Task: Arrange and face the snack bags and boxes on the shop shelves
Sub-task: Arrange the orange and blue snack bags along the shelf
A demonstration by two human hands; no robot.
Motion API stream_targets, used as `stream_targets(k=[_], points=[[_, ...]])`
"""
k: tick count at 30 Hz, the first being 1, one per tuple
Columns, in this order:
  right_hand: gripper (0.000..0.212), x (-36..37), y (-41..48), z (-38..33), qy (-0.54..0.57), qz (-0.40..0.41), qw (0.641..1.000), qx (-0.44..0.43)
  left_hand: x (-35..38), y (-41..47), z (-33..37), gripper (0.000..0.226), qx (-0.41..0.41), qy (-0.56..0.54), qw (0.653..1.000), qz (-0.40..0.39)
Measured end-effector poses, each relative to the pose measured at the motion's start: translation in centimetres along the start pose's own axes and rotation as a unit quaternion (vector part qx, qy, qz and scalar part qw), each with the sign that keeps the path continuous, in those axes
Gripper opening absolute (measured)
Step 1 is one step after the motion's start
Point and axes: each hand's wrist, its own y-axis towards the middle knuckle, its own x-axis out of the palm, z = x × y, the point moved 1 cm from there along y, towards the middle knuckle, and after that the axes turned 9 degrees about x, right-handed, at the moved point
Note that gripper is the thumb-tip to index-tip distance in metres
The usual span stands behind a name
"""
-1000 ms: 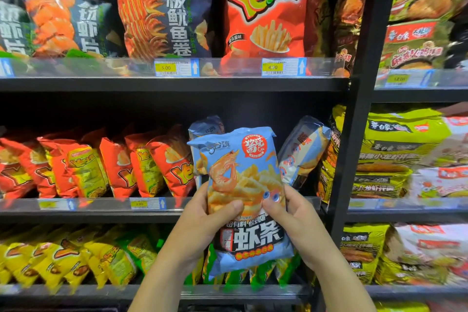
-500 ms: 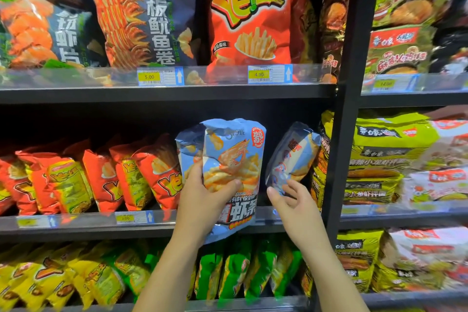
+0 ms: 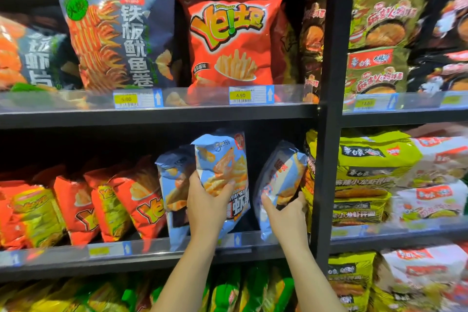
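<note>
- Two hands at the middle shelf (image 3: 152, 258), each gripping one blue snack bag.
- Left of the left fingers: a third blue bag (image 3: 172, 185) tucked against the held one, then a row of red bags (image 3: 141, 200) leaning sideways.
- Just right of the right fingers: the black post (image 3: 326, 159), with stacked yellow-green packs (image 3: 364, 167) beyond it.
- Above the fingertips: the upper shelf, with a red fries bag (image 3: 233, 43), a dark blue bag (image 3: 121, 40) and a price tag (image 3: 250, 95).
- Below the wrists: a clear front rail (image 3: 248, 240), and green bags (image 3: 228, 291) one shelf down.
- Left hand (image 3: 206, 206): clamped on the lower half of the middle blue bag (image 3: 222, 167), thumb across the front, other fingers wrapped round the left edge.
- Middle blue bag: nearly upright, long axis vertical, printed face outward, bottom hidden behind the wrist.
- Right hand (image 3: 286, 215): thumb pressed on the front of the right blue bag (image 3: 281, 180), other fingers curled round its right edge.
- Right blue bag: long axis upward, top leaning right toward the post, face turned partly left.
</note>
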Motion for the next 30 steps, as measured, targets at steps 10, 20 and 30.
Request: stream_targets(k=[10, 20, 30], points=[[0.083, 0.9, 2.3, 0.4, -0.088, 0.015, 0.996, -0.014, 2.7, 1.2, -1.5, 0.048, 0.01, 0.108, 0.994, 0.031], [0.075, 0.2, 1.1, -1.1, -0.057, 0.035, 0.997, -0.04, 3.7, 2.3, -3.1, 0.05, -0.021, 0.184, 0.982, 0.018], [0.066, -1.2, -0.7, -4.0, 0.002, 0.039, 0.997, -0.073, 3.0, 1.0, -5.1, 0.074, -0.044, 0.2, 0.979, 0.002]])
